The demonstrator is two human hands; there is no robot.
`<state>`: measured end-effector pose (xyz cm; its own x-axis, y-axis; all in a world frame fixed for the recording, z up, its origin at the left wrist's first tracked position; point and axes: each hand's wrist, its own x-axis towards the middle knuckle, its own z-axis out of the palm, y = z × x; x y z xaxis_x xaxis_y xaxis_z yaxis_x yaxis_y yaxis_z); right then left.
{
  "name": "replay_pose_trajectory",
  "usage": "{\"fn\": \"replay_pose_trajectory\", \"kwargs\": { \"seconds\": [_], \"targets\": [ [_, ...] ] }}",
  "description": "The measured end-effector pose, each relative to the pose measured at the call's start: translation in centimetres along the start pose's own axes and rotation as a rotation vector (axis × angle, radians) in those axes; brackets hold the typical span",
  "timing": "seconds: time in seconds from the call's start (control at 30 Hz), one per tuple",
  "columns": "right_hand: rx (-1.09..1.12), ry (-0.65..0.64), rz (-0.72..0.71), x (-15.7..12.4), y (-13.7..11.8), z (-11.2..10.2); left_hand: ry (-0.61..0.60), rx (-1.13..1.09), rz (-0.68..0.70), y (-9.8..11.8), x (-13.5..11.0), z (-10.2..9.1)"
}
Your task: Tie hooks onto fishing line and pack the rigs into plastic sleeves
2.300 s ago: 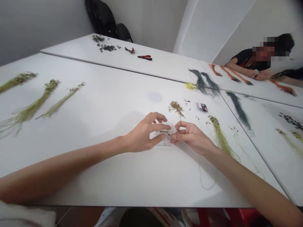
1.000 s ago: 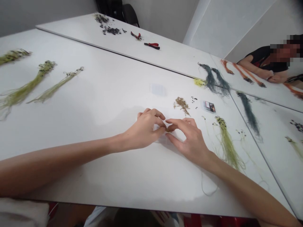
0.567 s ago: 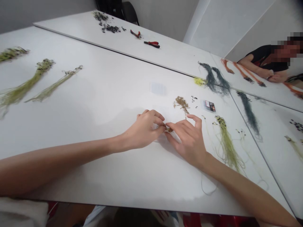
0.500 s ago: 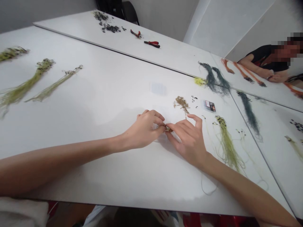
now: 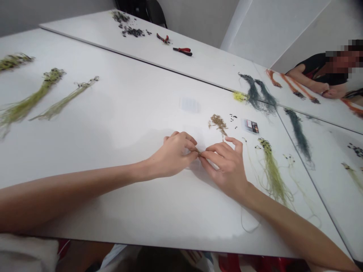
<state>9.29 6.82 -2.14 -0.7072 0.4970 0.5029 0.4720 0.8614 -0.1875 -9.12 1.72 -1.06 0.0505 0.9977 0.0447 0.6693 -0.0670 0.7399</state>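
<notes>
Pinching a small tan fibre bundle [image 5: 199,153] from both sides; we have the head view only. Left hand [image 5: 172,155] is nearly closed, fingertips gathered on the bundle's left end. Right hand [image 5: 227,166] is partly open, its fingertips on the right end and one finger lifted clear. Together they hold the bundle just above the white tabletop [image 5: 170,219]; we cannot tell if it touches the surface. Whatever is inside the pinch is hidden by the fingertips. Just beyond the hands lie a tan tuft of strands [image 5: 217,124], small black beads [image 5: 233,118] and a small card packet [image 5: 250,126]. Right of the right hand is a green fibre bundle [image 5: 270,173] with dark beads at its top end. Red-handled pliers [image 5: 183,50] sit on the far tabletop [image 5: 215,71]. We judge this fine work needs light, tips-only pressure, steady wrists and loose strands kept clear of the pinch.
</notes>
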Motion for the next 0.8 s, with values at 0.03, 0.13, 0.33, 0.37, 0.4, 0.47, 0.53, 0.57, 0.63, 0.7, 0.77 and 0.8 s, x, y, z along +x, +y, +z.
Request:
{"fn": "replay_pose_trajectory", "kwargs": {
  "seconds": [0.03,0.13,0.33,0.37,0.4,0.47,0.53,0.57,0.63,0.7,0.77,0.8],
  "targets": [
    [0.03,-0.01,0.014,0.0,0.0,0.0,-0.006,0.013,0.01,0.0,0.0,0.0],
    [0.116,-0.051,0.045,0.0,0.2,0.1,-0.043,0.045,0.045,-0.1,0.3,-0.4],
    [0.184,-0.089,0.086,-0.1,0.7,0.3,-0.063,0.145,0.152,-0.4,0.4,-0.6],
    [0.188,-0.09,0.09,-0.1,0.8,0.3,-0.055,0.169,0.174,-0.5,0.4,-0.5],
    [0.19,-0.091,0.091,-0.1,0.9,0.3,-0.046,0.19,0.192,-0.6,0.3,-0.3],
    [0.188,-0.093,0.089,-0.1,1.0,0.3,-0.029,0.217,0.219,-0.6,0.1,0.1],
    [0.181,-0.093,0.085,-0.1,1.1,0.3,-0.009,0.239,0.237,-0.7,0.0,0.3],
    [0.178,-0.094,0.082,-0.1,1.2,0.3,-0.001,0.25,0.244,-0.7,0.0,0.4],
    [0.177,-0.093,0.076,-0.1,1.2,0.3,0.006,0.267,0.257,-0.7,0.0,0.5],
    [0.18,-0.099,0.067,0.0,1.3,0.3,0.005,0.271,0.263,-0.7,0.1,0.4],
    [0.183,-0.111,0.053,0.2,1.4,0.1,-0.002,0.263,0.258,-0.6,0.3,0.2],
    [0.184,-0.117,0.044,0.3,1.5,0.0,-0.009,0.258,0.252,-0.5,0.6,0.0]
  ]
}}
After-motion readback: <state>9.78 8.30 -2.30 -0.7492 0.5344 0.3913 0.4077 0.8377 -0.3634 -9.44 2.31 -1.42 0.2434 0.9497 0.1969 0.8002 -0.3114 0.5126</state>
